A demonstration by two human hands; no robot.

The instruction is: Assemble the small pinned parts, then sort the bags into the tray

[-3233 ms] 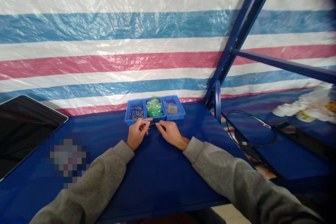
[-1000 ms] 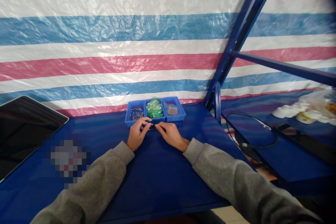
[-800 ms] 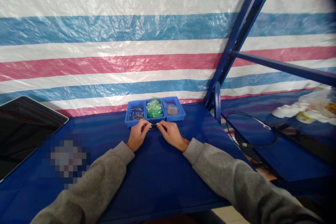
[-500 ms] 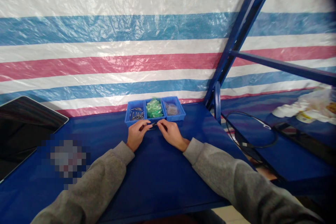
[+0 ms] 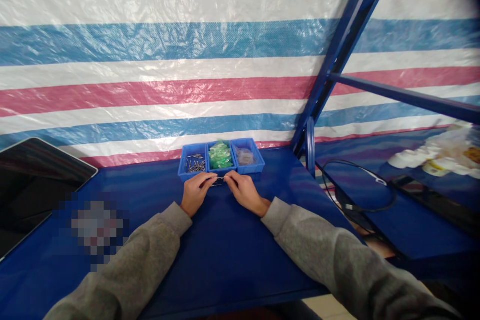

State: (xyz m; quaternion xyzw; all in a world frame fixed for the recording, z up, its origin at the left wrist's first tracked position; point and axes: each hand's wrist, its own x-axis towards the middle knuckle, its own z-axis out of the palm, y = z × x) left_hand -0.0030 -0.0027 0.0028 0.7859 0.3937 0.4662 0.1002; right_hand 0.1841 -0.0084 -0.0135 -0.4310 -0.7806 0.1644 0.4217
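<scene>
Left hand and right hand are pinching a slender metal rod, its length running sideways between them.

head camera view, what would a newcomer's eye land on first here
Probably the shiny sheet in broad pink, white and blue stripes, filling the upper part of the view behind the table. Next, likely the bright green packets in the middle of three blue bins at the table's far edge. Just in front of the bins, the left hand and right hand meet around a thin, shiny piece.
</scene>
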